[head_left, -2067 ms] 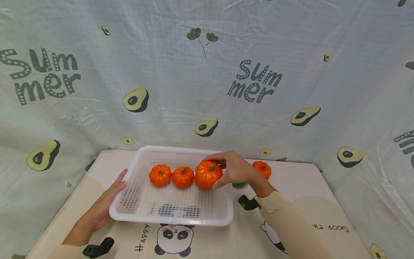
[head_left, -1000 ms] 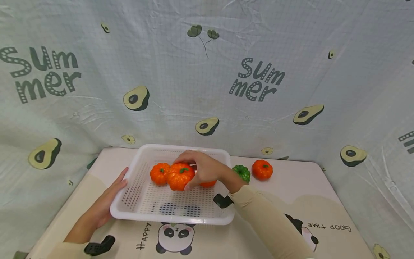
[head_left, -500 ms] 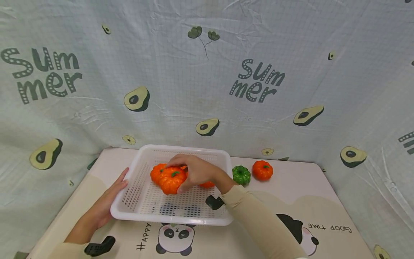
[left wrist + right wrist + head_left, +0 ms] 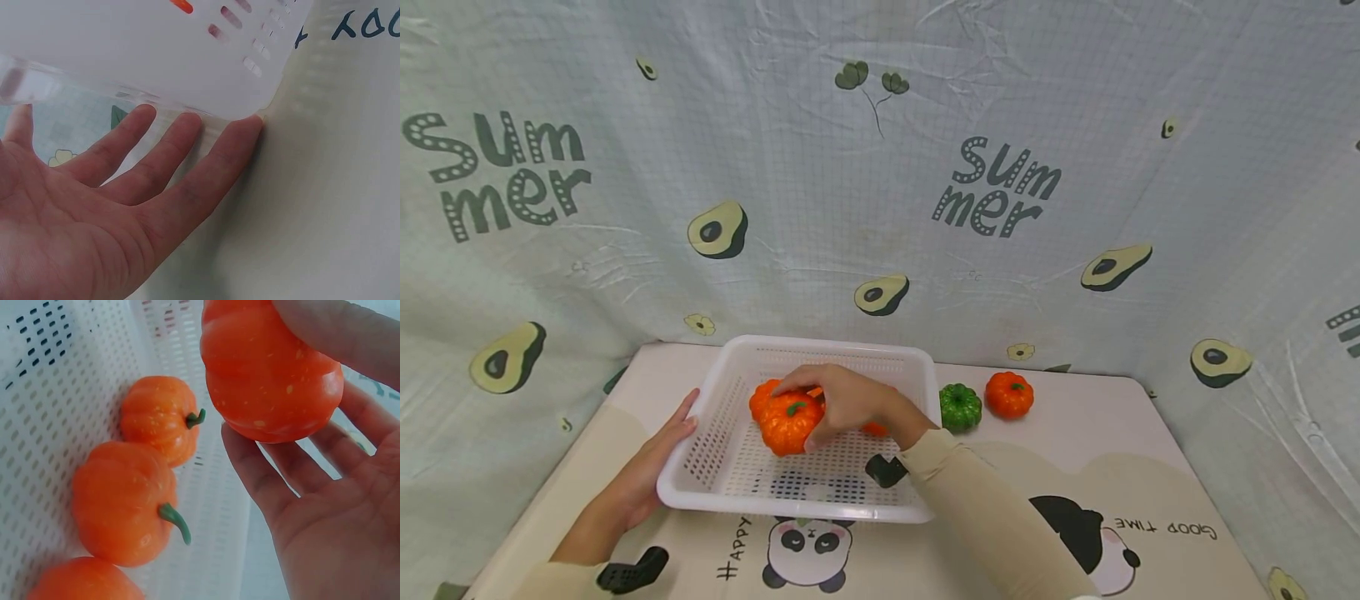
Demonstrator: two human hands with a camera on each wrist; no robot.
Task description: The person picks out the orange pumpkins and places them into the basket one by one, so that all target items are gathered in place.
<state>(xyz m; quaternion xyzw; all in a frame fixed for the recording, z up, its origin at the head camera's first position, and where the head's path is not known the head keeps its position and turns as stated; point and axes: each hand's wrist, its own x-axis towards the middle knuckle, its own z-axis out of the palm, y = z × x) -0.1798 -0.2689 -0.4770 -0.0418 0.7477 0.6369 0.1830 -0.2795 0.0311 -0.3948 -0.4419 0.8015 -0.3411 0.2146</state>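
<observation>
My right hand grips a toy orange pumpkin, with thumb on one side and fingers on the other. In the right wrist view this pumpkin is held up over the white plastic basket. Inside the basket sit three more orange pumpkins, one of them a pumpkin at the left, partly covered by the held one. A second pumpkin and the third are mostly hidden by my hand in the head view. My left hand touches the basket's left side with extended fingertips.
To the right of the basket, a green pumpkin and another orange pumpkin stand on the table. A printed curtain hangs behind the table.
My right hand has carried the pumpkin leftward across the basket and slightly toward me, slowing lately. The green pumpkin has come into fuller view. My left hand stays at the basket's side.
</observation>
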